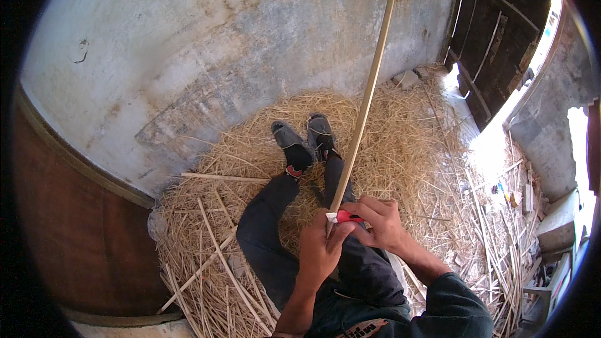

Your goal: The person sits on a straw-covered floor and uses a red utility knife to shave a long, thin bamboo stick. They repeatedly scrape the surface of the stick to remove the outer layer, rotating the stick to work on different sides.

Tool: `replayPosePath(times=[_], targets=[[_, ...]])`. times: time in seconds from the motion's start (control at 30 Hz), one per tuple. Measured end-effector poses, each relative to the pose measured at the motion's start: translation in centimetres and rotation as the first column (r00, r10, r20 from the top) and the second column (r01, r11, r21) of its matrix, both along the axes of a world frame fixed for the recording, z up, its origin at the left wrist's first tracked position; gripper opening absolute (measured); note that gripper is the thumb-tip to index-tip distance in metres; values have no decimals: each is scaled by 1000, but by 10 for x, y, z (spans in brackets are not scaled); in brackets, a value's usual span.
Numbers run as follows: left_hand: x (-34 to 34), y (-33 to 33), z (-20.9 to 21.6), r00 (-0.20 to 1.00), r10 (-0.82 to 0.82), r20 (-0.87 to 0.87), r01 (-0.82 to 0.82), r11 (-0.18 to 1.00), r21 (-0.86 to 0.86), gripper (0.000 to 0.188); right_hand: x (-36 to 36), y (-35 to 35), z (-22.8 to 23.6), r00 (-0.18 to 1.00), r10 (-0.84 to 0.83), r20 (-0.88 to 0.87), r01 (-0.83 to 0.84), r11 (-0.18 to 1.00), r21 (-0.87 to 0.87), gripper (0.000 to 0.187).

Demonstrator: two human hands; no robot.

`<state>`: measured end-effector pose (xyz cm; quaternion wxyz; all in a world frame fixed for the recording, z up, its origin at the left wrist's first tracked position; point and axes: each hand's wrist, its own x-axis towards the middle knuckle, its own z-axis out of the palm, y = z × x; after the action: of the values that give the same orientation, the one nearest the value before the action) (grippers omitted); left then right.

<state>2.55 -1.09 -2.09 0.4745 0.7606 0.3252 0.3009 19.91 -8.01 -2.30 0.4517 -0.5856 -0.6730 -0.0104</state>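
Note:
A long pale bamboo strip (369, 87) rises away from my hands toward the far wall, tilted slightly right. Its near end is gripped in my left hand (318, 249), with fingers wrapped round it. In my right hand (380, 224) is a red and black box cutter (347, 216), pinched between thumb and fingers. The pale tip of the cutter lies against the strip just above my left hand. Both hands are close together over my right thigh; how far the strip extends below the left hand is hidden.
Shavings and straw-like slivers (400, 150) cover the floor around my outstretched legs. Loose strips (228, 263) lie at the left, more strips (491, 244) at the right. A stained wall (263, 31) stands ahead, a brown panel (81, 213) at left, a dark wooden door (494, 31) far right.

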Motion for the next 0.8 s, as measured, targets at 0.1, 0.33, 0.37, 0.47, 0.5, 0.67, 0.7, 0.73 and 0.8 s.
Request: replayPosePath(times=[0.1, 0.33, 0.37, 0.47, 0.5, 0.67, 0.7, 0.73, 0.8], targets=[[5, -1, 1, 999, 53, -14, -51, 993, 110, 48, 1, -1, 5, 999, -40, 32, 40, 999, -1, 33], [5, -1, 4, 990, 106, -88, -80, 963, 258, 44, 7, 1, 13, 995, -74, 59, 72, 997, 35, 29], [4, -1, 1, 988, 105, -110, -73, 961, 268, 44, 8, 0, 13, 995, -73, 72, 70, 997, 37, 29], [-2, -2, -7, 978, 104, -179, -53, 962, 268, 44, 14, 3, 13, 992, -102, 80, 98, 994, 47, 29], [-4, -2, -4, 974, 103, -203, -49, 967, 251, 44, 17, 4, 13, 990, -117, 79, 114, 992, 50, 29], [-7, -2, -6, 965, 110, -236, -45, 963, 264, 42, 18, 6, 13, 989, -112, 93, 111, 994, 21, 23], [-8, -4, -9, 965, 109, -240, -44, 964, 262, 41, 20, 6, 11, 989, -111, 98, 110, 994, 20, 22], [-10, -6, -11, 964, 107, -244, -42, 965, 259, 40, 26, 10, 10, 981, -193, 17, 191, 978, 78, 22], [-19, -17, -16, 956, 62, -285, -4, 980, 201, 39, 51, 23, 12, 928, -341, -148, 363, 917, 164, 21]])
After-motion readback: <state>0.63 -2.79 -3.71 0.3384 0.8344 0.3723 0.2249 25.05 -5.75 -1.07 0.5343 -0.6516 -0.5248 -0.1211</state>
